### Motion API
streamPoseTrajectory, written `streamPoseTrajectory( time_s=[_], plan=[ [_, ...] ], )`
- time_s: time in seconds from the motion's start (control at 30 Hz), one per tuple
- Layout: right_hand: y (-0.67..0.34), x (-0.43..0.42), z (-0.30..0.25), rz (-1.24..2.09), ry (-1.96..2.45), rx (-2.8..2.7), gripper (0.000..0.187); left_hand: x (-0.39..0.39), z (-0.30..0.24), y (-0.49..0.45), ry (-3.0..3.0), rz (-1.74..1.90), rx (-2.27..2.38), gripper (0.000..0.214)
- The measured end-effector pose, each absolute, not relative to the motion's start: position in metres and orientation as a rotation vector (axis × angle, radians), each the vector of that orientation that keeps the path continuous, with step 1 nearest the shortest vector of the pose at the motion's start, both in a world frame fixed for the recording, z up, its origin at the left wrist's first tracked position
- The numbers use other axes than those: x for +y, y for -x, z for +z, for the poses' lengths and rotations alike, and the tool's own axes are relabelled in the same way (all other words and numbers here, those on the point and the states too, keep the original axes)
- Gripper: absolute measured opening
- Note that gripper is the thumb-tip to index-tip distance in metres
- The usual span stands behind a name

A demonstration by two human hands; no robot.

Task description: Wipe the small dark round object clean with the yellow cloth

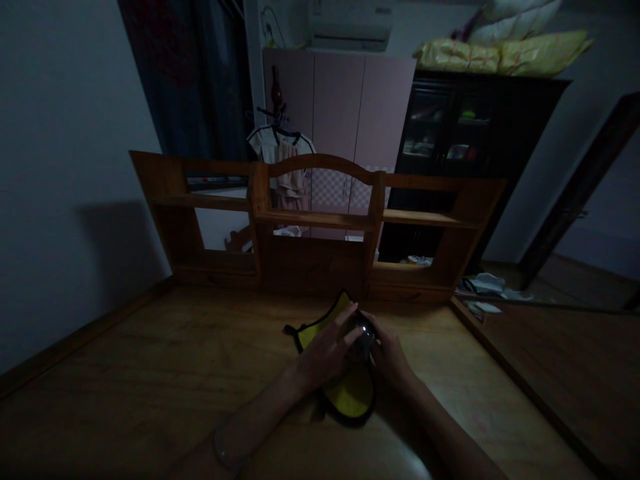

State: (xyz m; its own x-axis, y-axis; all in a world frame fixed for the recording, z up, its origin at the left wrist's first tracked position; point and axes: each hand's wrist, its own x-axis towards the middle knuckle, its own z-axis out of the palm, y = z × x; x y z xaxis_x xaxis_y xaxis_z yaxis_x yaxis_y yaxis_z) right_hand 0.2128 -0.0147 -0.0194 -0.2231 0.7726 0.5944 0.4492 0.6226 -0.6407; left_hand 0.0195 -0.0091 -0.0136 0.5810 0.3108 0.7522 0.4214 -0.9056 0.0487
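I have the left hand (pixel 325 350) and right hand (pixel 389 347), fingers half curled, clasping a dark glossy object (pixel 365 338) between them over the black-edged yellow cloth (pixel 351 396); whether it touches the cloth I can't tell. If either grip slackens, its slick-looking, rounded surface could slip and roll across the wooden surface (pixel 170 360).

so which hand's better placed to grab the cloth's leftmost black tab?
Left, probably: the left hand lies over the yellow cloth, nearer that tab. The right hand is across the dark shiny object, farther off.
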Motion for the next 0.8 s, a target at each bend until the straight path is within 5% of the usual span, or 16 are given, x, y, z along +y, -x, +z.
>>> streamPoseTrajectory(
  time_s=[0.8],
  plan=[
    [-0.2071,-0.019,-0.0117,0.453,1.006,-1.795,0.05,-0.01,-0.0118,-0.0198,2.559,-1.161,-0.727,0.059]
  ],
)
